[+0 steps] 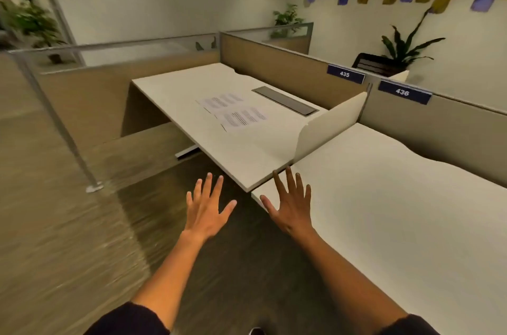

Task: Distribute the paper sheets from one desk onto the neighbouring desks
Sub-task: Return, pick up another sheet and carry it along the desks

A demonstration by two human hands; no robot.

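Two printed paper sheets (233, 111) lie side by side, slightly overlapping, near the middle of the far white desk (175, 90), the one marked 435. The near white desk (397, 214), marked 436, adjoins it on the right and has no paper on it. My left hand (205, 208) hovers over the carpet, fingers spread, just short of the far desk's front corner. My right hand (290, 204) is open too, fingers spread above the near desk's left corner. Both hands hold nothing and are well short of the sheets.
A low white divider (329, 126) separates the two desks. A dark cable tray lid (285, 101) is set in the far desk behind the sheets. Tan partition panels (288, 68) run along the back. A metal-framed glass screen (55, 115) stands left. Potted plants sit behind.
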